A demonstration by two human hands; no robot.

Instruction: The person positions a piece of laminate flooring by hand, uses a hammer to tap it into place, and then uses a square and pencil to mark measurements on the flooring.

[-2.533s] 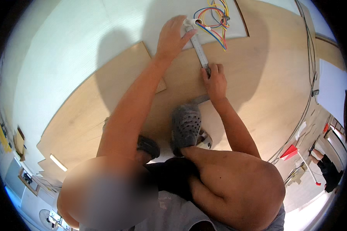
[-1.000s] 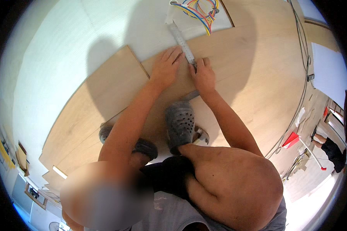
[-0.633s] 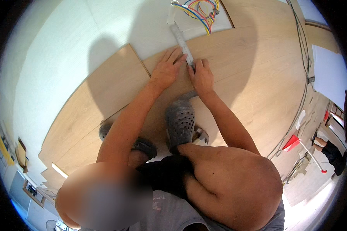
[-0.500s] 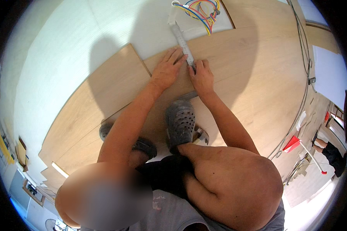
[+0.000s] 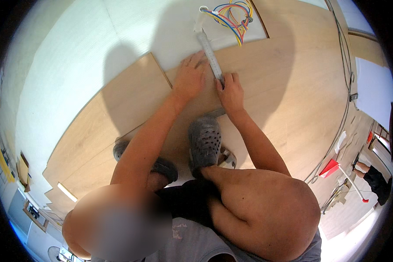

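My left hand (image 5: 189, 75) rests with fingers apart on the wood plank flooring (image 5: 277, 96), just left of a long metal ruler (image 5: 211, 57). My right hand (image 5: 231, 91) grips the ruler's near end. The ruler slants up to a white pipe fitting (image 5: 201, 19) on the pale underlay (image 5: 74, 87), from which a coil of red, yellow and blue wires (image 5: 236, 22) comes out. A loose-edged plank (image 5: 135, 85) lies at my left. My dark perforated shoe (image 5: 204, 142) is below my hands, beside a dark strip (image 5: 218, 111).
Black cables (image 5: 348, 78) run along the right side, near a white board (image 5: 371, 87) and a red-and-white long-handled object (image 5: 329, 168). At the far right another person's dark clothing and legs (image 5: 375, 183) show. Scrap boards (image 5: 24, 168) lie at the left edge.
Since the first frame my left hand has moved down from the pipe's opening onto the plank beside the ruler. My right hand keeps the ruler's end. The latest frames differ only slightly.
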